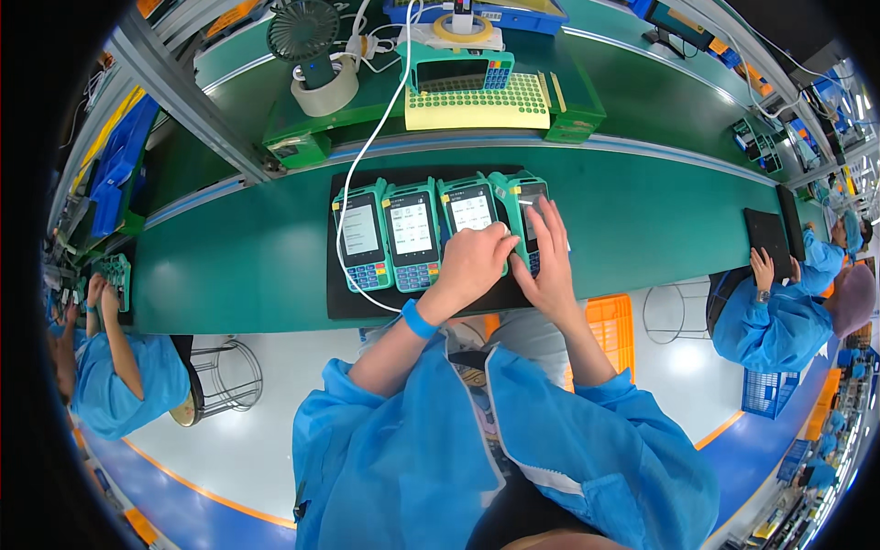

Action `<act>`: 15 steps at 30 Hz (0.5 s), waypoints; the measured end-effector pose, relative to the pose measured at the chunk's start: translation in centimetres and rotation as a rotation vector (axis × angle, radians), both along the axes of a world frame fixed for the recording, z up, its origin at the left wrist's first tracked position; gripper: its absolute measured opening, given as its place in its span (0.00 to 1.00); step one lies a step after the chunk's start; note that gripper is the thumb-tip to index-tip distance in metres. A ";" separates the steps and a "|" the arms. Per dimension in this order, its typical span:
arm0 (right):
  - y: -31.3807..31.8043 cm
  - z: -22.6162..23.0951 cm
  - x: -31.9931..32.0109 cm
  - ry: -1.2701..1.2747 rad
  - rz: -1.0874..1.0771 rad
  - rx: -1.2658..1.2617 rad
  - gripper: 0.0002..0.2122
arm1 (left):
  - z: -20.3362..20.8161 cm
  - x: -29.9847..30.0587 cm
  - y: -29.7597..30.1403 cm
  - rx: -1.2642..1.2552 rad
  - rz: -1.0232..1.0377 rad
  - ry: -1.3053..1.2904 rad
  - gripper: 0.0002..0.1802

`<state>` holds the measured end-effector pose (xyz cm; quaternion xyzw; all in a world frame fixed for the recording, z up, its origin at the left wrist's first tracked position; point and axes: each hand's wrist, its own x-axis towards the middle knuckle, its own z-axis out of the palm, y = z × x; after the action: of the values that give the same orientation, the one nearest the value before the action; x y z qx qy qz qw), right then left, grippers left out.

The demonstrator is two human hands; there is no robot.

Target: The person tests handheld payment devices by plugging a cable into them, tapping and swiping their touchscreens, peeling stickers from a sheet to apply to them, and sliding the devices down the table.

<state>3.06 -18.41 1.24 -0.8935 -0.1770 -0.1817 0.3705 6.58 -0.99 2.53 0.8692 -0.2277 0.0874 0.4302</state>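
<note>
Several handheld payment terminals with green cases, screens and coloured keypads lie side by side on a black mat (342,298). The leftmost terminal (361,231), its neighbour (411,229) and the third terminal (471,210) have lit screens. My left hand (472,263), wearing a blue wristband (419,319), reaches over the third one; its fingers are pinched beside the rightmost terminal (531,195), on something too small to make out. Stretched fingers of my right hand (550,270) lie over that rightmost terminal, partly hiding its dark screen and keys. A white cable (374,137) crosses the leftmost terminal toward my left wrist.
A green shelf (385,110) behind the mat carries a small fan (307,41), another terminal (458,71) and a yellow sheet of round green stickers (477,103). A metal post (188,92) rises at left. An orange crate (611,335) stands below the bench. Co-workers sit at both sides.
</note>
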 end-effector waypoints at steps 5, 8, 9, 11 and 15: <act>-0.6 -0.3 1.3 -0.004 -0.158 -0.234 0.32 | 3.3 -1.0 4.3 -0.654 -0.100 0.675 0.11; -1.2 -1.0 1.3 -0.063 -0.258 -0.280 0.30 | 4.1 -2.5 7.0 -0.504 0.055 0.378 0.09; -0.7 -0.5 0.8 -0.117 -0.225 -0.227 0.31 | 4.3 -3.1 7.8 -0.450 0.122 0.267 0.09; 1.4 1.0 -0.5 -0.085 -0.043 -0.059 0.35 | 4.5 -3.9 8.9 -0.402 0.210 0.248 0.08; 5.8 1.1 -1.1 0.063 0.072 -0.049 0.46 | 2.8 -4.1 9.5 -0.335 0.196 0.356 0.10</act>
<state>1.97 -12.65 2.39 -0.9007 -0.2015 -0.1356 0.3601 2.51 8.50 5.29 0.8054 -0.0454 0.0108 0.5909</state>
